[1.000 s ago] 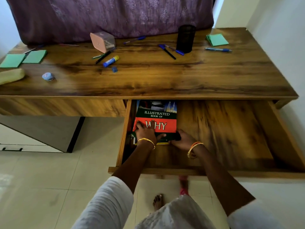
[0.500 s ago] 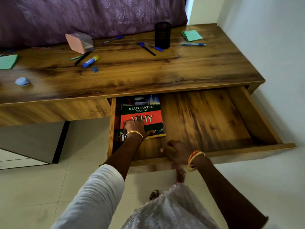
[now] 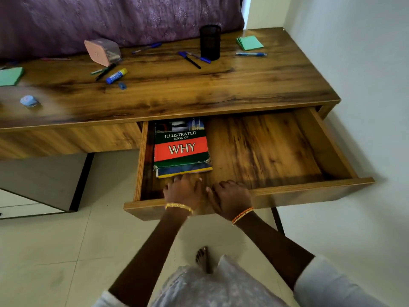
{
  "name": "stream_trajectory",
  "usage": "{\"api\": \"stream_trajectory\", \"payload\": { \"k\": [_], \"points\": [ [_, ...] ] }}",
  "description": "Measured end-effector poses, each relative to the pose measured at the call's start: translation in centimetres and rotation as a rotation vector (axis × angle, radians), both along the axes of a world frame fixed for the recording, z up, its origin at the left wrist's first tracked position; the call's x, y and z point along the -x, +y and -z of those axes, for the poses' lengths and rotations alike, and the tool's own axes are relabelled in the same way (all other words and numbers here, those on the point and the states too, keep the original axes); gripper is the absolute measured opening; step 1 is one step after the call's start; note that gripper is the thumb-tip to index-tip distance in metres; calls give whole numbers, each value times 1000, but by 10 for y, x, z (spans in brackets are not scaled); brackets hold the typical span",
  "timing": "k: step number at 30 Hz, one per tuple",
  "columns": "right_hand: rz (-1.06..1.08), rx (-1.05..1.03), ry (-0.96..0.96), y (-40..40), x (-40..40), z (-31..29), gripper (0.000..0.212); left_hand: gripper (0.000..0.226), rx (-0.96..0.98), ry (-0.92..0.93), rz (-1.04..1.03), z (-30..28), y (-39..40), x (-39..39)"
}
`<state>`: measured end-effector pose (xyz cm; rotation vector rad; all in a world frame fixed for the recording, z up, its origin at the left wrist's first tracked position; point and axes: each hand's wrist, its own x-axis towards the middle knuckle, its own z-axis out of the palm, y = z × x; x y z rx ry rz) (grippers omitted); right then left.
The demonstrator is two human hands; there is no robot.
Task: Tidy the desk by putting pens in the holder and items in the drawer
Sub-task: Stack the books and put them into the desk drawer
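Books [image 3: 181,147] lie flat in the left end of the open drawer [image 3: 265,147], "WHY" cover on top, another book edge showing beneath. Both hands have come off the stack since a second ago: then both pressed on the cover, now left hand [image 3: 184,189] sits just in front of the books, fingers spread, grip empty; right hand [image 3: 232,196] rests curled on the drawer's front rail, holding nothing I can see. Judgement: book placement done, hands freeing up for the next item.

Surface [image 3: 199,85] still cluttered: black mesh holder [image 3: 210,42] at the back looks to hold no pens, pens [image 3: 192,59] lying beside it, one more pen [image 3: 251,54] near green sticky notes [image 3: 250,42], glue stick [image 3: 116,75], pink pouch [image 3: 103,52]. Most of the task remains.
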<state>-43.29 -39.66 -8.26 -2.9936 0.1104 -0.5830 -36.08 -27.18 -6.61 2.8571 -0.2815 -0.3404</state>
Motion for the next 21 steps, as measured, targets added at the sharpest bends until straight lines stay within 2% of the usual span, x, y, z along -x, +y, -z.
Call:
{"api": "stream_trajectory", "payload": {
  "k": [4,6,9,12,15,18,20,21],
  "points": [
    [40,-152,-127,-1,4,-3,53,42,-9,-411,149,5,9,40],
    [79,-233,-165,-5,8,-1,56,39,-1,-512,162,14,11,33],
    [71,-91,-155,-13,18,11,51,37,5,-637,172,21,7,30],
    [42,-60,-96,-21,5,10,37,40,18,-662,187,25,4,17],
    [-3,-70,-74,-29,-14,9,35,46,10,-696,209,25,1,-5],
    [-42,-101,-40,-38,-26,10,39,49,-13,-625,253,27,-5,-19],
    [-71,-82,-46,-44,-38,9,47,53,44,-709,293,29,-12,-28],
    [-47,-64,-23,-53,-82,5,50,57,72,-682,299,26,-21,-75]
  ]
}}
